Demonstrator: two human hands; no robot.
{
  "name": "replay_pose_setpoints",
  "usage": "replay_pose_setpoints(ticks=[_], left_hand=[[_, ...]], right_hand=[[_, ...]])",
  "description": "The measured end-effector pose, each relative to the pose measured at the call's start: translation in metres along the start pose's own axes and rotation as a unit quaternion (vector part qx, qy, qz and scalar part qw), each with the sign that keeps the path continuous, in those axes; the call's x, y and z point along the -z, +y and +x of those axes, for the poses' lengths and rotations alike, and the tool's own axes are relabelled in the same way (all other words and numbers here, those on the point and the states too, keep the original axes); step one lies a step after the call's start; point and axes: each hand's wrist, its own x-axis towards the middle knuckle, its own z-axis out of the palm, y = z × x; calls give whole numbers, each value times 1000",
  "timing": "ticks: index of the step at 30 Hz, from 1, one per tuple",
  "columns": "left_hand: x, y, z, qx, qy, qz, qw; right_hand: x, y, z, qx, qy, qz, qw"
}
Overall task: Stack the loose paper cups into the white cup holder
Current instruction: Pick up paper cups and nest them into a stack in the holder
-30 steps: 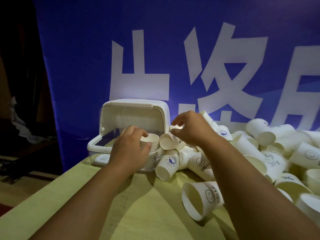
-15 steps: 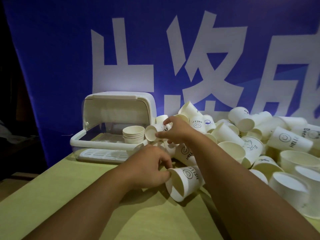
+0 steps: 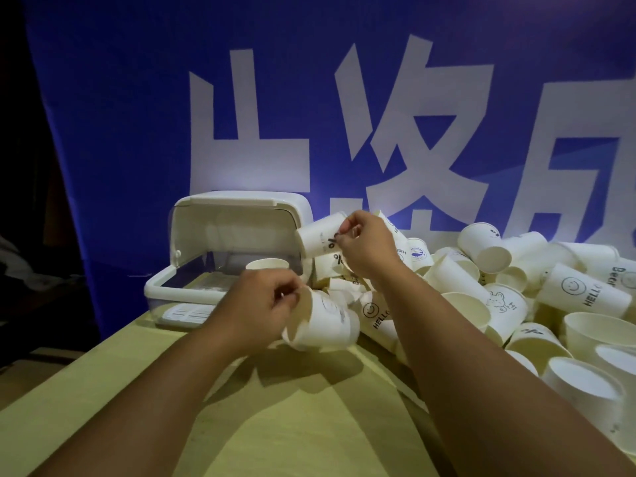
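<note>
The white cup holder (image 3: 161, 287) stands at the table's back left with its lid swung up. A short stack of cups (image 3: 266, 264) sits inside it, partly hidden by my left hand. My left hand (image 3: 256, 306) grips the rim of a paper cup (image 3: 327, 321) lying on its side, just in front of the holder. My right hand (image 3: 364, 246) pinches another paper cup (image 3: 318, 237) by its rim, lifted in the air beside the holder's right end.
A large heap of loose paper cups (image 3: 509, 290) covers the right half of the wooden table (image 3: 275, 425). A blue banner with white characters (image 3: 137, 115) hangs right behind. The table's left edge drops to a dark floor.
My right hand has lifted its cup up and toward the holder. My left hand has closed on the rim of the lying cup and raised it slightly. The camera has tilted.
</note>
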Motion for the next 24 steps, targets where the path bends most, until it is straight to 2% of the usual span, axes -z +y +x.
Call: replay_pose_setpoints(ticks=[2, 5, 7, 10, 13, 18, 24], left_hand=[[15, -6, 3, 9, 93, -34, 995], [31, -15, 6, 38, 225, -106, 968], [37, -19, 7, 58, 280, -119, 951], [36, -25, 10, 77, 337, -66, 936], [30, -34, 12, 69, 332, -14, 941], [25, -39, 14, 36, 267, 70, 961], [19, -40, 22, 51, 174, 150, 972]], right_hand=[[4, -8, -1, 29, 39, 5, 999], [4, -15, -2, 55, 78, 16, 995], [0, -17, -3, 73, 92, 12, 993], [-9, -17, -7, 111, 93, -25, 989], [-16, -16, -9, 124, 103, -27, 986], [-20, -18, -10, 143, 133, -18, 981], [-26, -28, -16, 192, 126, -10, 973]])
